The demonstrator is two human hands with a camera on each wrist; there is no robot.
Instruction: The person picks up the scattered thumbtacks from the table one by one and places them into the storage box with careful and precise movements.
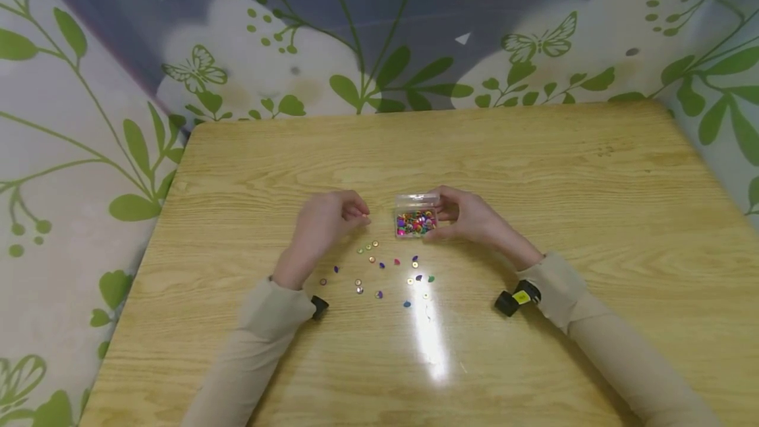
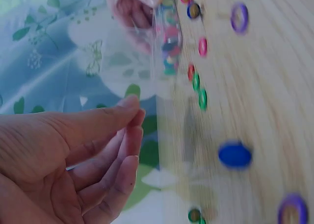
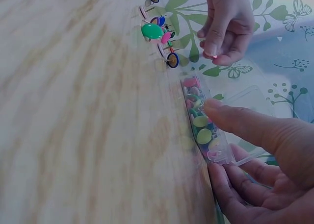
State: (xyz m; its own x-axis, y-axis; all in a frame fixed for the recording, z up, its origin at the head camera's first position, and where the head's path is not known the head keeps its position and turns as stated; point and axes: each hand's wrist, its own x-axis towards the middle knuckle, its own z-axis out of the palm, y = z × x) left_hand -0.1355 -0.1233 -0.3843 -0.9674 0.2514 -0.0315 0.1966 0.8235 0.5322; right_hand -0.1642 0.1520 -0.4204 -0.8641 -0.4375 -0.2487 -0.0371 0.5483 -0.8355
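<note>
Box (image 3: 222,154): resting on counter (image 1: 504,150), lid (image 1: 418,200) standing open, probably leaving contents reachable | right hand (image 1: 470,217): gripping box end, apparently steadying it | left hand (image 1: 322,219): pinching small reddish piece (image 3: 211,56), probably a tack | loose tacks (image 1: 379,294): lying nearby

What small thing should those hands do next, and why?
Probably bring the left hand over the clear box and let go. It seems to pinch a small pinkish thing, perhaps a tack; the lid stands open, the right hand holds the box, and similar tacks lie inside.
</note>
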